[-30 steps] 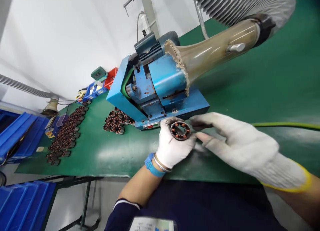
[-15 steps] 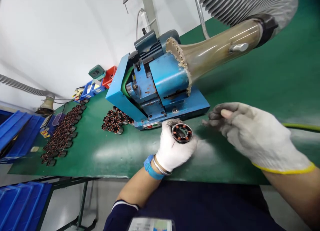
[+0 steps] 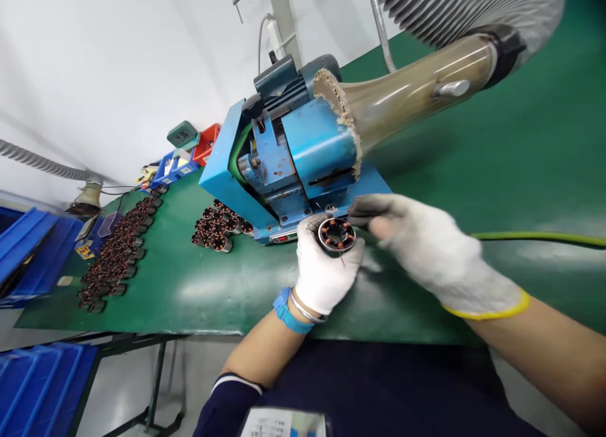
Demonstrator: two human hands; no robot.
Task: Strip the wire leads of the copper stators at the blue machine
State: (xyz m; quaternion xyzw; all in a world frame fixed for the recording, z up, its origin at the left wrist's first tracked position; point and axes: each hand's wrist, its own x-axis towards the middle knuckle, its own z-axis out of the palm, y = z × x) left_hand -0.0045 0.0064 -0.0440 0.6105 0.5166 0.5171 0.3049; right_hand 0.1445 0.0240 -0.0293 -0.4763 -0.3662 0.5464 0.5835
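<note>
My left hand (image 3: 322,279), in a white glove, is closed around a round motor stator (image 3: 337,235) with a metal ring and copper windings. Its open face is turned up towards me, and thin wire ends stick out from it. Just to the right of the stator hovers my right hand (image 3: 416,241), in a white glove with greyed fingertips and a bare thumb tip. Those fingers are blurred, and whether they touch the stator or hold anything I cannot make out. Directly behind both hands stands a blue belt-driven machine (image 3: 322,140).
A clear suction pipe (image 3: 421,89) leads from the machine to a grey hose (image 3: 473,11). Left of the machine sits a small group of stators (image 3: 215,225), and farther left a long row of them (image 3: 118,254). Small bins (image 3: 207,143) line the wall. A green cable (image 3: 540,237) lies right.
My right hand has moved left, close to the stator. My left hand has shifted slightly up and left with the stator, whose face is turned a little differently.
</note>
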